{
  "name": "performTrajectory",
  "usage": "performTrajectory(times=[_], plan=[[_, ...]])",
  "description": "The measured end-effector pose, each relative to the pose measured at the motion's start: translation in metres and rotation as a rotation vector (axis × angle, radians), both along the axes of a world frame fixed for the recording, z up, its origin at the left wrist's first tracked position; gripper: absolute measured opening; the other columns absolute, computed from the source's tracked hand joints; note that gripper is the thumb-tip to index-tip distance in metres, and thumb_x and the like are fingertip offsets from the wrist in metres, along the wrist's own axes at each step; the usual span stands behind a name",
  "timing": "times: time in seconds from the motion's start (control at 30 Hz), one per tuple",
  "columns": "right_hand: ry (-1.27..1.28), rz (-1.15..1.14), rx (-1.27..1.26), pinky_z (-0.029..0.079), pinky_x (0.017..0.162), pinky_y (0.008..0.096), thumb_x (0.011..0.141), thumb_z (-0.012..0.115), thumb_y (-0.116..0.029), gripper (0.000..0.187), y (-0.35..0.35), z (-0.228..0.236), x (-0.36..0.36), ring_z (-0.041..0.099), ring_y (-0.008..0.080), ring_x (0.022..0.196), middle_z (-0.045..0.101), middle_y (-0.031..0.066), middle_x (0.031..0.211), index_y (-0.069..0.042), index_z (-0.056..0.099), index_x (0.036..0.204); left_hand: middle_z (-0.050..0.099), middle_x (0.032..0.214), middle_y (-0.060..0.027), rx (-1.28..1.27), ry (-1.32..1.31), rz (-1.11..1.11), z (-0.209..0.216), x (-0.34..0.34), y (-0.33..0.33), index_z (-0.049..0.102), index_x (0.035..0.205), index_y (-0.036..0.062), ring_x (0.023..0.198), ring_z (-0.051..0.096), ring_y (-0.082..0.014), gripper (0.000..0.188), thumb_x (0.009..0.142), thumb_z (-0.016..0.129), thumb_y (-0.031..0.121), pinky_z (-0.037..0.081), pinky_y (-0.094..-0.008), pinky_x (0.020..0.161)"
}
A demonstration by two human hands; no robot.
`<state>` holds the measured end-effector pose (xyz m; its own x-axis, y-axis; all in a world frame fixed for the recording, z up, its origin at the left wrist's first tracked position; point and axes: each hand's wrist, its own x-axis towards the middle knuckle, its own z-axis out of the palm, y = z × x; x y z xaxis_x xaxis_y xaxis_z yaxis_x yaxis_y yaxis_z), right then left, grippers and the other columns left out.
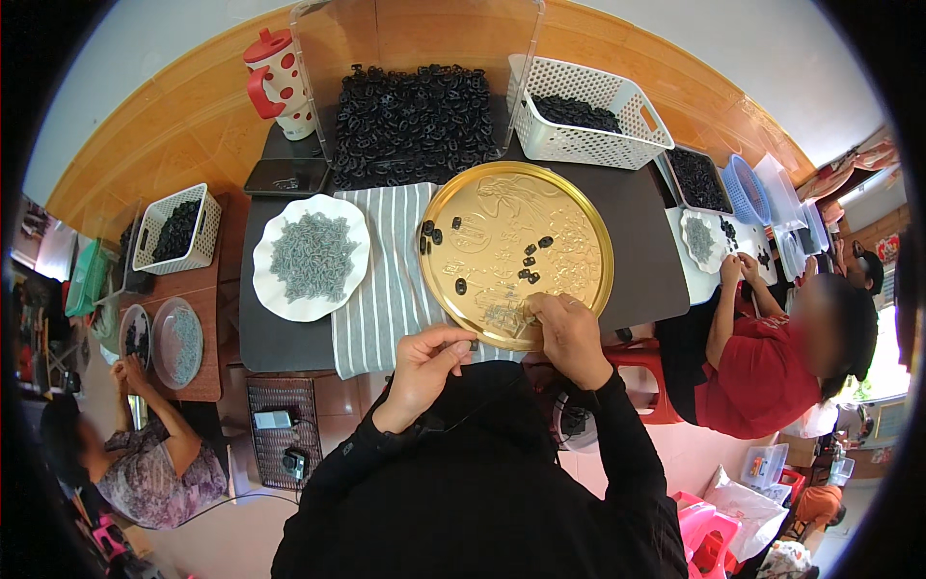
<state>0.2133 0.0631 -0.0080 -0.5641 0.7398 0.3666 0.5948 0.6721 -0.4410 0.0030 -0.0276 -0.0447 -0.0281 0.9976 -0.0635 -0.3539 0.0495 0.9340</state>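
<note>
My left hand point(422, 374) is closed at the near edge of a round gold tray point(482, 265), with a small black plastic piece point(472, 345) pinched between thumb and finger. Over the tray's near right part, my right hand point(571, 338) has its fingers pressed together, beside a small heap of thin silvery pieces point(505, 317). What its fingertips hold, if anything, is too small to make out. Several loose black pieces point(460, 287) lie scattered on the tray. Left of it, a white scalloped plate point(265, 296) bears a pile of small greyish pieces point(313, 254).
A grey striped cloth point(381, 280) lies under the tray's left side. Behind stand a clear bin point(318, 58) of black pieces, a white perforated basket point(588, 150) and a red-lidded tumbler point(280, 92). People work at left point(159, 463) and right point(772, 333).
</note>
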Motion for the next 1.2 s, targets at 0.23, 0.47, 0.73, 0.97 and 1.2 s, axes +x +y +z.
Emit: performTrajectory(times=[0.23,0.47,0.73,0.97,1.2], plan=[[-0.036,0.003,0.043,0.047,0.062,0.0391,0.074,0.056,0.005,0.020,-0.001,0.010,0.001,0.058,0.0313,0.071,0.061,0.0110,0.076,-0.003,0.060,0.092,0.062,0.081,-0.0058,-0.045,-0.008,0.001,0.000,0.001,0.000,0.067,0.100,-0.0029,0.070,0.058,-0.0094,0.015,0.089,0.057,-0.001,0.045,-0.0198,0.056],[-0.128,0.107,0.125,0.046,0.066,0.0382,0.070,0.057,-0.001,0.019,0.004,0.008,-0.001,0.057,0.0292,0.073,0.059,0.0110,0.075,-0.003,0.057,0.089,0.061,0.080,-0.0044,-0.012,0.014,0.002,0.001,0.002,0.001,0.067,0.101,-0.0016,0.068,0.056,-0.0086,0.015,0.089,0.058,0.000,0.045,-0.0204,0.057],[-0.282,0.195,0.181,0.045,0.068,0.0391,0.068,0.056,-0.003,0.015,0.002,0.013,-0.007,0.055,0.0301,0.075,0.054,0.0120,0.077,-0.003,0.053,0.082,0.059,0.081,-0.0051,0.021,0.030,0.002,0.000,0.001,0.000,0.067,0.102,-0.0035,0.071,0.057,-0.0098,0.017,0.089,0.056,-0.002,0.045,-0.0202,0.058],[-0.100,0.094,0.025,0.045,0.062,0.0385,0.069,0.056,0.001,0.011,0.005,0.000,-0.001,0.056,0.0300,0.072,0.053,0.0131,0.077,-0.002,0.055,0.080,0.059,0.082,-0.0053,0.022,0.010,0.002,0.005,0.001,-0.001,0.067,0.104,-0.0032,0.071,0.055,-0.0096,0.019,0.088,0.056,-0.004,0.045,-0.0204,0.060],[0.609,0.087,-0.652,0.044,0.070,0.0242,0.084,0.056,0.003,0.004,-0.016,0.006,-0.014,0.056,0.0141,0.077,0.056,0.0063,0.081,0.001,0.058,0.084,0.059,0.085,-0.0039,0.021,0.006,-0.018,0.012,0.005,-0.002,0.062,0.114,-0.0007,0.073,0.055,-0.0077,0.026,0.089,0.056,-0.003,0.046,-0.0204,0.061]])
